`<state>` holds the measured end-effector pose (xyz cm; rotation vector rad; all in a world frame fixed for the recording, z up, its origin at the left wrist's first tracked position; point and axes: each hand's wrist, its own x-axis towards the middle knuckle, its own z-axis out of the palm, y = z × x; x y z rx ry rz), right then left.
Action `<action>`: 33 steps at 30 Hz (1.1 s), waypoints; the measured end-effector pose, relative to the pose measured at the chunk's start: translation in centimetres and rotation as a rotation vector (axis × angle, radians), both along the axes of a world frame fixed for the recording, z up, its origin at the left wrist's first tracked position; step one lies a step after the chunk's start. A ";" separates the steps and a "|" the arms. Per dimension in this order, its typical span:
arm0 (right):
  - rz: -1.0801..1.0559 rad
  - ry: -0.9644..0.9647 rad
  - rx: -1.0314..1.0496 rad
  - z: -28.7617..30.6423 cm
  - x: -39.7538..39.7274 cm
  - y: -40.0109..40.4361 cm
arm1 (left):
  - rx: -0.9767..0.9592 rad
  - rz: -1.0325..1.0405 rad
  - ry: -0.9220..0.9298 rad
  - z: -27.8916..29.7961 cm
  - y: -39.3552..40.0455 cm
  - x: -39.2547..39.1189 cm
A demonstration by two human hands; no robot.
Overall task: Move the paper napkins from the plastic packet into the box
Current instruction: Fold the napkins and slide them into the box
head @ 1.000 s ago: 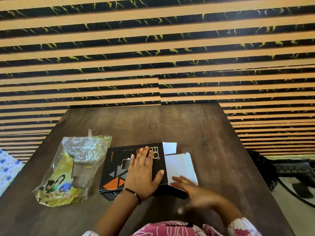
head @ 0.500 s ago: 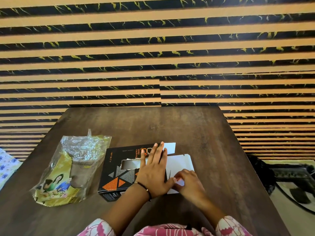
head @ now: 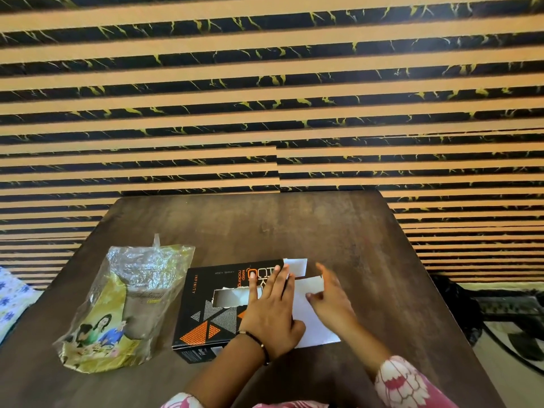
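I see a black cardboard box with orange and grey triangles [head: 217, 307] lying flat on the dark wooden table [head: 294, 228]. Its long axis runs left to right across my view, and its open end with white flaps [head: 309, 307] points right. A torn slot in its top face shows white paper napkins [head: 232, 297] inside.

Just left of the box, not touching it, lies the crumpled clear and yellow plastic packet [head: 126, 301], its long axis running away from me and its knotted mouth pointing toward the striped wall [head: 265, 98].

Compared with half a second ago, the right hand [head: 329, 298] has let go of the large flap and lifted, with fingers spread loose and gripping nothing; it is motion-blurred. The left hand [head: 270, 316] has stayed in place, pressed flat on the box top near its right end.

The left fingers [head: 276, 281] lie extended, not curled around anything, and one covers the slot's right edge. The large flap lies under the right fingers [head: 322, 273].
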<state>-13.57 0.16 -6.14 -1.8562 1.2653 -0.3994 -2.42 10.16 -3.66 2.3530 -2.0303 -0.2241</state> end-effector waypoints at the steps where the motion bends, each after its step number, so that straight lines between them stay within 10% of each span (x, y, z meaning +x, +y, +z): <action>1: 0.016 -0.031 0.025 0.4 0.4 -0.5 | -0.006 0.001 0.002 0.1 0.0 0.0; 19: 0.249 -0.135 0.188 -2.2 -0.7 2.2 | 0.207 -0.034 -0.099 2.1 -1.3 -0.8; 27: -0.029 0.087 -0.333 -1.8 -2.9 1.2 | 0.172 0.013 -0.023 1.1 -1.0 -0.9; 33: -0.113 0.027 -0.025 -1.3 -3.3 1.0 | 0.125 0.003 -0.009 1.0 -0.9 -0.7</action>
